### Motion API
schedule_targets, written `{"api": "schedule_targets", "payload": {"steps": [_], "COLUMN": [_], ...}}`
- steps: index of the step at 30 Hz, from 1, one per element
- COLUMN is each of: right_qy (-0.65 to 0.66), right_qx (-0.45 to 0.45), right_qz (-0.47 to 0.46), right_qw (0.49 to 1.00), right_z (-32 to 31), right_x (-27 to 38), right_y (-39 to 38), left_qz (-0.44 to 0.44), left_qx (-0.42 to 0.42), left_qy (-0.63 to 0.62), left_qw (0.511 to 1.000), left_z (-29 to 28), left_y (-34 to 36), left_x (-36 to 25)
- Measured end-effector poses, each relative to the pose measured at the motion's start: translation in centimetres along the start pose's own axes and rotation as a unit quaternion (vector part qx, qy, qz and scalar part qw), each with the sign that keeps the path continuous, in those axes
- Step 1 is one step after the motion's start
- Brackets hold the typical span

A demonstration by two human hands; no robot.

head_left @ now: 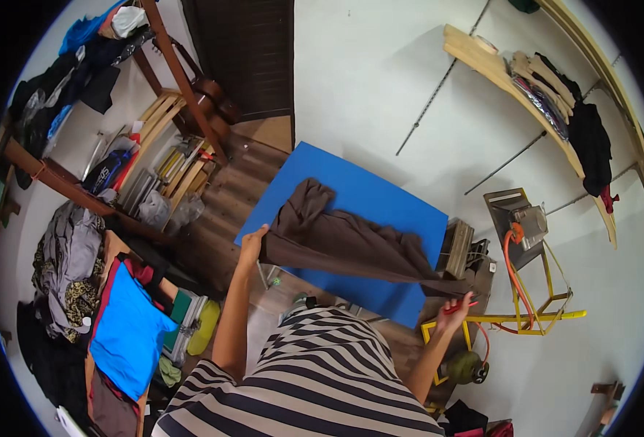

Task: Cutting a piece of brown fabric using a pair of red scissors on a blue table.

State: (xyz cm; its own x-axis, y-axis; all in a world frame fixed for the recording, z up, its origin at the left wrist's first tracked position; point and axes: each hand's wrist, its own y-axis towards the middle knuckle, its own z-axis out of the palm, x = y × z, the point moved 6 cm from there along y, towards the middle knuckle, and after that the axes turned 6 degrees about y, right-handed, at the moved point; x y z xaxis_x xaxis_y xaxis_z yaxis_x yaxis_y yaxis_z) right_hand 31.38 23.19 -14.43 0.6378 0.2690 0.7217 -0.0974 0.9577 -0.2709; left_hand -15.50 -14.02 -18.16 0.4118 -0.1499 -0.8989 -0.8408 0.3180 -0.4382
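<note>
A dark brown cloth (pixel 351 247) lies stretched across a blue tabletop (pixel 285 175), bunched toward the far left and pulled into a narrow strip on the right. My left hand (pixel 253 240) grips its near left corner at the table's left edge. My right hand (pixel 456 309) holds the cloth's right end beyond the table's right edge, along with a small red object (pixel 451 306) that I cannot make out.
Clothes piles (pixel 67 262) and a blue fabric (pixel 129 328) are on my left, near wooden shelves (pixel 154 120) and a guitar (pixel 212 105). On my right stand a yellow-framed machine (pixel 533 317) and wooden slats (pixel 456 244); wall shelves (pixel 489 65) hold clothes above.
</note>
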Motion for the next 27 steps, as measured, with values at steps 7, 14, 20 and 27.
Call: {"api": "schedule_targets", "payload": {"steps": [7,14,20,27], "right_qy": [0.057,0.001,-0.509,-0.478], "right_qx": [0.043,-0.021,-0.009,0.345], "right_qz": [-0.036,-0.032,-0.221,-0.232], "right_qw": [0.997,0.999,0.832,0.774], "right_z": [3.0,0.0,7.6,24.9], "right_x": [2.0,-0.3,0.9,-3.9], "right_y": [-2.4,-4.8,-7.6,-17.7], "left_qz": [-0.173,-0.138,0.002,0.151], "left_qx": [0.238,0.240,0.245,0.354], "left_qy": [-0.068,-0.214,-0.063,0.018], "left_qw": [0.953,0.937,0.968,0.923], "left_z": [1.9,0.8,2.5,10.3], "left_y": [-3.2,-5.1,-6.7,-11.8], "left_x": [0.8,2.9,-3.6,-11.3]}}
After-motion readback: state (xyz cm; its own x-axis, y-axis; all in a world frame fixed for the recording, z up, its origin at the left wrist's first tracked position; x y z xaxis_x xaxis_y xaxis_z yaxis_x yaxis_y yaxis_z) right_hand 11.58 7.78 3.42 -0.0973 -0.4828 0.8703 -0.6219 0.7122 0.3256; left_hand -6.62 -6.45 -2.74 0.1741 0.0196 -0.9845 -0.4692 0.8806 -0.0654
